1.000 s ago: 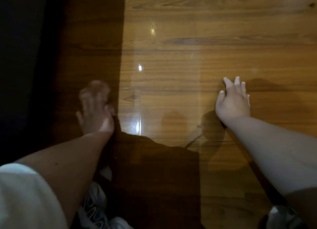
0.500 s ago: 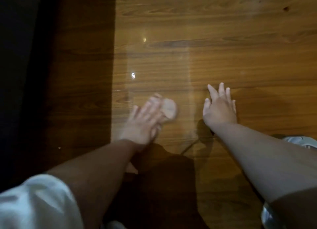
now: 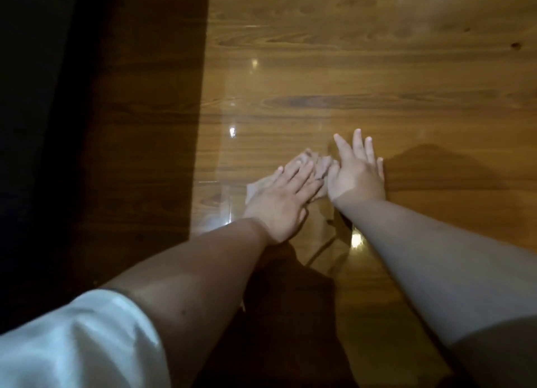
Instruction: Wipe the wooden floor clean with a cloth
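Note:
My left hand (image 3: 283, 197) lies flat with straight fingers on a small pale cloth (image 3: 319, 165), pressing it against the glossy wooden floor (image 3: 377, 77). The cloth shows beyond the fingertips and at the hand's left side; most of it is hidden under the palm. My right hand (image 3: 357, 174) rests flat on the floor just to the right, fingers spread and straight. Its thumb side touches the cloth's right edge.
A dark shadowed strip of floor (image 3: 139, 126) runs down the left, with blackness beyond it. My own shadow (image 3: 284, 315) falls on the boards between my forearms. Bright reflections (image 3: 232, 132) glint on the wet-looking planks. A white sleeve (image 3: 75, 344) covers my left upper arm.
My left hand has swept the cloth from the dark left strip rightward until it meets my right hand. The right hand has stayed planted on the floor.

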The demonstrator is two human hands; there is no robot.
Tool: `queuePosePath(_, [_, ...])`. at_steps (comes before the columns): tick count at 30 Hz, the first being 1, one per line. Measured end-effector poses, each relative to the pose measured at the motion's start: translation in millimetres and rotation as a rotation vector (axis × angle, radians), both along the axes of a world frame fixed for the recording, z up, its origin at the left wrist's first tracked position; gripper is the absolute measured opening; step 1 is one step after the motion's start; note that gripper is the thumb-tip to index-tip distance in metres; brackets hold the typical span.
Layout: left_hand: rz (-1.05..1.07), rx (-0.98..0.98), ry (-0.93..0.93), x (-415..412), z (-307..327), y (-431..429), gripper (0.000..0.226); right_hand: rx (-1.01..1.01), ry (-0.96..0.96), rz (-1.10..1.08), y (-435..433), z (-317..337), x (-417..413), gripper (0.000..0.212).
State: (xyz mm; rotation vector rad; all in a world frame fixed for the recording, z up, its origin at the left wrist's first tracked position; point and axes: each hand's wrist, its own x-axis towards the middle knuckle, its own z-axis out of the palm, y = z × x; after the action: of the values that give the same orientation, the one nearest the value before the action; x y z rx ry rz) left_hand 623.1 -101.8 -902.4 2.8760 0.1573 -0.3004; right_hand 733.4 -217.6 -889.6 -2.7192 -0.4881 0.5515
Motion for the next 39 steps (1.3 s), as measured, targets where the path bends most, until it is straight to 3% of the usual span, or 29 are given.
queuePosePath(1, [-0.049,-0.016,-0.066,1.1,2.5,2.7,0.067,0.011,-0.005,-0.012,5.1,-0.6,7.7,0.053])
queuePosePath(3, [0.061,0.0,-0.045,-0.4,-3.1,33.0,0.067,0.01,-0.005,-0.025,14.4,-1.8,27.7,0.053])
queuePosePath(5, [0.399,0.092,0.001,5.5,1.1,87.1,0.063,-0.021,0.0,0.0,22.6,-4.5,43.5,0.052])
queuePosePath(8, [1.013,0.078,0.052,19.4,12.7,140.5,0.056,-0.059,-0.004,0.062,36.9,-11.7,53.6,0.053])
queuePosePath(10, [1.206,-0.005,0.052,34.6,15.4,153.7,0.057,-0.077,-0.006,0.045,46.2,-15.8,52.6,0.053])
queuePosePath(12, [1.07,-0.086,0.005,57.4,15.1,150.9,0.057,-0.076,-0.022,0.007,52.9,-20.4,49.9,0.054])
queuePosePath(16, [0.159,-0.154,-0.053,93.9,7.5,98.1,0.062,-0.085,-0.068,0.022,51.3,-25.6,47.4,0.056])
queuePosePath(18, [0.028,-0.163,-0.048,101.4,0.5,100.7,0.059,-0.13,-0.081,0.068,46.1,-27.2,50.1,0.056])
queuePosePath(20, [0.174,-0.094,-0.133,96.6,-1.4,129.8,0.054,-0.157,-0.071,0.085,45.6,-27.9,51.8,0.055])
queuePosePath(22, [0.454,0.015,-0.156,83.0,-3.6,170.0,0.049,-0.191,-0.047,0.101,46.8,-27.6,52.9,0.055])
queuePosePath(25, [0.984,0.113,0.037,59.1,3.2,219.1,0.048,-0.236,0.01,0.129,46.6,-24.5,55.2,0.054])
queuePosePath(26, [1.073,0.09,0.097,55.4,7.0,221.5,0.049,-0.232,0.028,0.132,45.8,-22.7,55.9,0.054])
queuePosePath(28, [0.996,-0.036,0.046,60.7,13.3,207.6,0.046,-0.208,0.071,0.138,45.5,-17.9,57.9,0.054])
queuePosePath(31, [0.548,-0.225,-0.061,79.1,22.6,151.8,0.046,-0.219,0.148,0.185,43.4,-10.4,65.9,0.055])
queuePosePath(34, [0.358,-0.38,0.025,93.7,24.8,89.7,0.057,-0.143,0.301,0.222,39.8,-4.0,83.3,0.052])
queuePosePath(36, [0.352,-0.527,0.058,95.2,28.8,48.7,0.059,-0.012,0.365,0.162,35.9,1.3,89.0,0.052])
queuePosePath(39, [0.739,-0.914,-0.083,88.3,32.3,13.3,0.054,0.165,0.333,0.037,28.5,2.8,76.2,0.054])
